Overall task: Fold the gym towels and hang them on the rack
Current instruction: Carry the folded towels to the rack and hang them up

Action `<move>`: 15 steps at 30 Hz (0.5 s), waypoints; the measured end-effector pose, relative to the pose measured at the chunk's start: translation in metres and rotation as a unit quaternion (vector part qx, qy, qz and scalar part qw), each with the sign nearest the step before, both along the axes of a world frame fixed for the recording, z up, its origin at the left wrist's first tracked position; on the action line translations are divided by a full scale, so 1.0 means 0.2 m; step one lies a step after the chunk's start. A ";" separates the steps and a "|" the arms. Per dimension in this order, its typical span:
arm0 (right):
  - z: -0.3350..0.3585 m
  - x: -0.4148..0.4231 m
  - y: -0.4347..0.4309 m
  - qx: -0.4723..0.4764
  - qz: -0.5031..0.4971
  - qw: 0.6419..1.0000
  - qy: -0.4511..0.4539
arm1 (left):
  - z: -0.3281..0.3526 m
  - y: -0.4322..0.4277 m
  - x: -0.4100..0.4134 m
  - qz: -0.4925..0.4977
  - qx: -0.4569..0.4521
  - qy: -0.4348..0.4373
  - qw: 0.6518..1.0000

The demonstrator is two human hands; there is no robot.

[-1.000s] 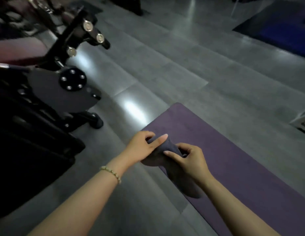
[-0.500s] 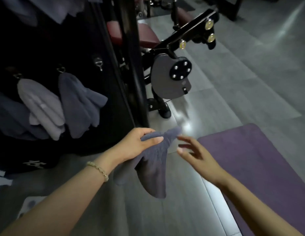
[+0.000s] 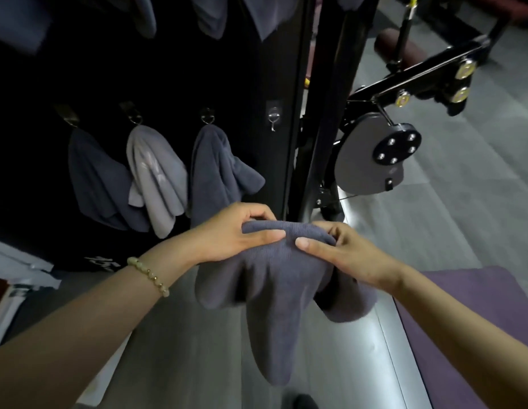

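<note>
The left grip [image 3: 227,234] and the right grip [image 3: 354,255] both pinch the top of the dark gray towel [image 3: 274,293]. It hangs in the air near the black rack [image 3: 256,78], where other towels [image 3: 218,169] hang.

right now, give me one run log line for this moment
step: hang, not yet done | left hand: pinches towel top | right hand: pinches towel top | hook: bare, right of hung towels

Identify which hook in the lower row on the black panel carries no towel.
The rightmost hook, nearest the panel's edge: it hangs bare, while every other hook in that row holds a towel.
</note>
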State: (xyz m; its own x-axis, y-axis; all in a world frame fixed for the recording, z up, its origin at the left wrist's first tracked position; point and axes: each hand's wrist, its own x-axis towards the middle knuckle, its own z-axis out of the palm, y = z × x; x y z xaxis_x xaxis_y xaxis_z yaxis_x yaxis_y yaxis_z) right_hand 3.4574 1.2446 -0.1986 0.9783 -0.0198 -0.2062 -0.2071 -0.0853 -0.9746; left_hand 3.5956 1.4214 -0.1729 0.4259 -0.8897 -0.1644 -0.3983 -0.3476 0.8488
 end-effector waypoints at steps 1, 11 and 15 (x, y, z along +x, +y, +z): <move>-0.02 0.05 -0.02 -0.001 -0.002 1.000 -0.006 | -0.01 0.00 0.03 0.022 0.004 -0.004 1.000; -0.06 0.55 -0.31 0.070 -0.043 0.996 0.036 | -0.06 -0.11 0.33 0.080 -0.101 0.060 0.990; -0.02 0.70 -0.43 0.080 -0.018 0.996 0.016 | -0.06 -0.21 0.49 0.063 -0.070 0.012 0.995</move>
State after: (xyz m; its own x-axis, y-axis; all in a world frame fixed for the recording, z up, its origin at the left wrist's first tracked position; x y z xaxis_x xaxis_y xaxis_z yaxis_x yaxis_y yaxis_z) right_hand 3.5983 1.1583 -0.2021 0.9704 -0.0187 -0.2409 -0.2388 0.0788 -0.9679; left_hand 3.6930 1.3798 -0.1849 0.5326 -0.8447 -0.0532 -0.3389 -0.2704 0.9011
